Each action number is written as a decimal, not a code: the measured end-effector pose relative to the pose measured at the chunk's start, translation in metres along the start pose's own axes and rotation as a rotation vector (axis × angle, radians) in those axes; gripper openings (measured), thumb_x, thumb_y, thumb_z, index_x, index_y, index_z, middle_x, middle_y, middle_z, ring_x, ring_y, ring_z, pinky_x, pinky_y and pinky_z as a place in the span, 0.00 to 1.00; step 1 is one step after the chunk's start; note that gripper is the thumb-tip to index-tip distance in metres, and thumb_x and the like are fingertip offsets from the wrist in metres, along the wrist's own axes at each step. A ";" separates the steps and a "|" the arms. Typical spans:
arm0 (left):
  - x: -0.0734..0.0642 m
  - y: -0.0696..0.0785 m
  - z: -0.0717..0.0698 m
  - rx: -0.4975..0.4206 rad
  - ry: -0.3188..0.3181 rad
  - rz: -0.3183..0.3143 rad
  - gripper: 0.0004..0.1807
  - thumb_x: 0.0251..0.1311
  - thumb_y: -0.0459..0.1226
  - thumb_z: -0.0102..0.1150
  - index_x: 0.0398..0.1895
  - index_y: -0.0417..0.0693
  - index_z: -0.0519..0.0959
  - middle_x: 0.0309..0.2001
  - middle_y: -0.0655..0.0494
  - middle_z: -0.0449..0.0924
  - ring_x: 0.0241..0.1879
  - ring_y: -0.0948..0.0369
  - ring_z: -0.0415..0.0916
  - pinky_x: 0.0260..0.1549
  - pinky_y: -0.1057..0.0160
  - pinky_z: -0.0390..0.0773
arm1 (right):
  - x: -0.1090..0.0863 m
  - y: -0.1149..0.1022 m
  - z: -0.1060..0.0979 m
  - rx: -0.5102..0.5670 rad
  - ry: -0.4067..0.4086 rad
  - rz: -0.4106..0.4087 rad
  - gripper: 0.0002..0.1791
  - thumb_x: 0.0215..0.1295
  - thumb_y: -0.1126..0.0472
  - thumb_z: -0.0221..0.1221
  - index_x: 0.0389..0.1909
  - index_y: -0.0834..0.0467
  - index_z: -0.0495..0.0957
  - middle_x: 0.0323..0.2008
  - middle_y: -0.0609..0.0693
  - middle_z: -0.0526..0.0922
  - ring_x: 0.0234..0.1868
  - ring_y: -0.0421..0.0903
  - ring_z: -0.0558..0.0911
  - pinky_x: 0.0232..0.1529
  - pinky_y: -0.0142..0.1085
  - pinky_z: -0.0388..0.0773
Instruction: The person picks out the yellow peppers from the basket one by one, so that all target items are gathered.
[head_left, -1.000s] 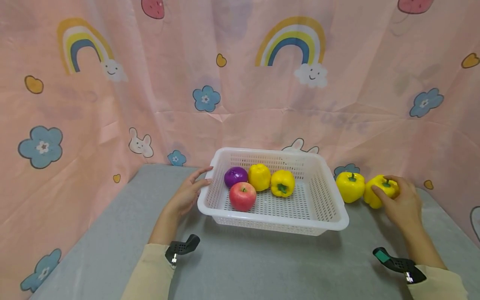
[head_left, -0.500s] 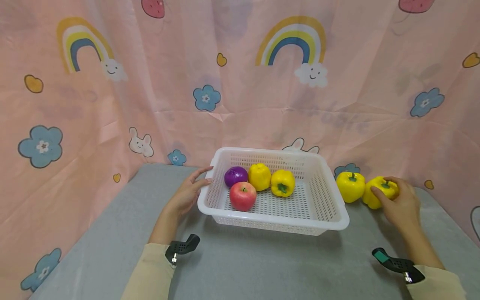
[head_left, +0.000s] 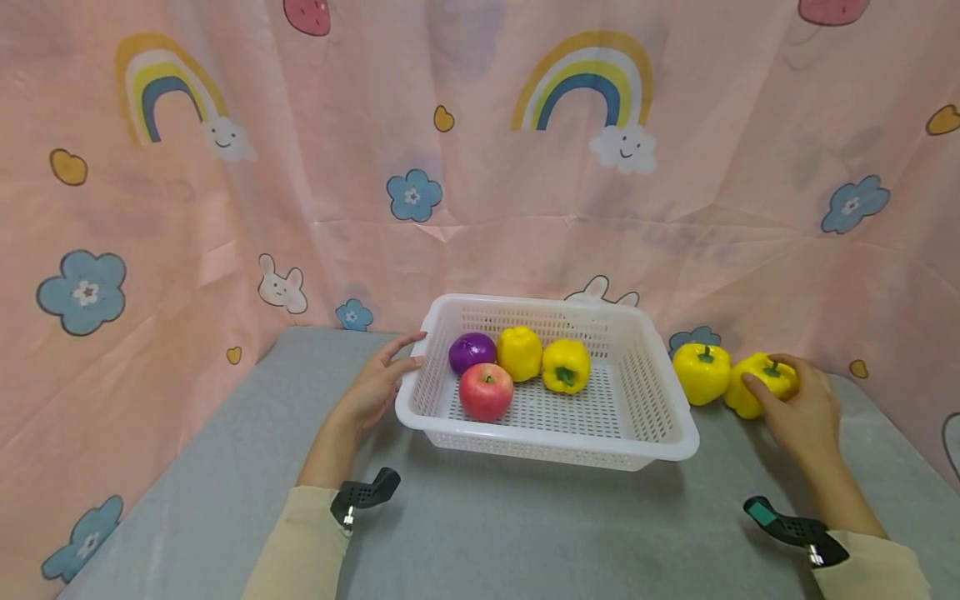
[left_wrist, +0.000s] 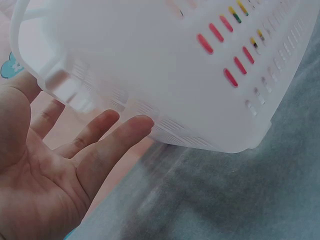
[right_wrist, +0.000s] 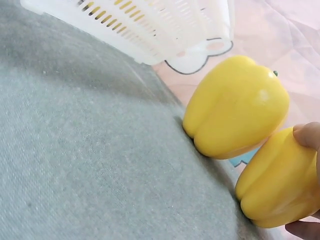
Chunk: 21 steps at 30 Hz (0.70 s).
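A white plastic basket stands mid-table. In it lie a purple onion-like round item, a red apple, and two yellow bell peppers, one upright and one on its side. At the basket's left end my left hand touches the rim and outer wall with extended fingers, seen from below in the left wrist view. To the right of the basket, my right hand grips a yellow bell pepper between thumb and fingers. Another yellow bell pepper stands right beside it.
A grey cloth covers the table. Behind it hangs a pink curtain printed with rainbows and flowers, close to the back of the basket and the peppers. Each wrist wears a black camera mount.
My right hand and the pepper it grips have shifted very slightly left, nearer the other pepper. The left hand and basket have stayed put.
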<state>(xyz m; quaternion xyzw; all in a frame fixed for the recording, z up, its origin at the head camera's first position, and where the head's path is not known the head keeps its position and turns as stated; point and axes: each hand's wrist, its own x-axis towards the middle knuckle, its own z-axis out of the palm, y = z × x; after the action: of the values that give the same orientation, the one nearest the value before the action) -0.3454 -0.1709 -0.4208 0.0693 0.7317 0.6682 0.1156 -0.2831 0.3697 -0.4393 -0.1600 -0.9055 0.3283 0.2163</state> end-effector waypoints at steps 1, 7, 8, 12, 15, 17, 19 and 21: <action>0.000 0.000 0.000 0.000 0.000 0.001 0.29 0.74 0.40 0.51 0.76 0.59 0.61 0.73 0.43 0.64 0.66 0.42 0.74 0.58 0.47 0.81 | 0.000 0.000 0.000 -0.001 -0.001 0.004 0.34 0.75 0.51 0.53 0.72 0.68 0.60 0.68 0.76 0.61 0.67 0.74 0.59 0.68 0.71 0.55; -0.002 0.002 0.000 -0.014 -0.004 -0.005 0.28 0.75 0.40 0.51 0.76 0.60 0.61 0.72 0.43 0.65 0.66 0.42 0.75 0.57 0.48 0.82 | 0.000 0.000 0.001 -0.009 -0.001 0.002 0.33 0.75 0.51 0.53 0.72 0.68 0.60 0.69 0.76 0.62 0.66 0.74 0.59 0.68 0.71 0.55; -0.002 0.002 0.000 -0.018 -0.006 -0.006 0.28 0.75 0.40 0.50 0.76 0.60 0.61 0.72 0.42 0.66 0.65 0.42 0.75 0.57 0.49 0.82 | 0.000 0.000 0.000 -0.008 0.001 0.000 0.33 0.75 0.52 0.54 0.72 0.68 0.61 0.68 0.76 0.62 0.66 0.74 0.60 0.68 0.71 0.56; -0.003 0.002 -0.001 -0.022 -0.029 0.012 0.29 0.75 0.40 0.49 0.77 0.57 0.59 0.72 0.39 0.65 0.65 0.41 0.75 0.57 0.49 0.82 | 0.000 -0.001 -0.001 -0.001 0.001 -0.002 0.33 0.75 0.52 0.54 0.72 0.68 0.61 0.68 0.75 0.63 0.66 0.74 0.61 0.68 0.71 0.57; -0.003 0.002 -0.001 -0.017 -0.033 0.020 0.29 0.75 0.40 0.49 0.77 0.56 0.59 0.72 0.38 0.66 0.64 0.41 0.76 0.57 0.50 0.82 | 0.000 -0.001 -0.002 0.003 -0.008 0.014 0.34 0.75 0.51 0.54 0.73 0.67 0.60 0.69 0.75 0.63 0.65 0.73 0.61 0.68 0.71 0.59; -0.003 0.002 -0.001 -0.015 -0.032 0.020 0.29 0.75 0.40 0.49 0.77 0.56 0.60 0.71 0.38 0.66 0.63 0.42 0.77 0.57 0.50 0.82 | 0.000 -0.002 -0.002 0.005 -0.010 0.019 0.34 0.75 0.51 0.54 0.73 0.67 0.60 0.69 0.75 0.63 0.65 0.73 0.62 0.67 0.71 0.60; -0.003 0.002 -0.001 -0.012 -0.030 0.017 0.29 0.75 0.40 0.50 0.77 0.57 0.60 0.71 0.38 0.67 0.62 0.43 0.77 0.56 0.50 0.83 | 0.000 -0.002 -0.002 0.003 -0.010 0.020 0.34 0.75 0.50 0.55 0.73 0.67 0.61 0.69 0.75 0.63 0.65 0.73 0.62 0.66 0.71 0.60; -0.003 0.002 -0.001 -0.009 -0.024 0.012 0.29 0.75 0.40 0.50 0.77 0.58 0.60 0.71 0.38 0.67 0.62 0.44 0.78 0.55 0.51 0.83 | 0.000 -0.002 -0.002 -0.002 -0.006 0.017 0.35 0.74 0.50 0.55 0.72 0.67 0.61 0.68 0.75 0.64 0.65 0.72 0.62 0.66 0.71 0.61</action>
<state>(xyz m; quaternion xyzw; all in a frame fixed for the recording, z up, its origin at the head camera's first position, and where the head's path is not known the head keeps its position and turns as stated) -0.3429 -0.1725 -0.4189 0.0811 0.7268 0.6713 0.1208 -0.2821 0.3691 -0.4364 -0.1669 -0.9050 0.3296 0.2108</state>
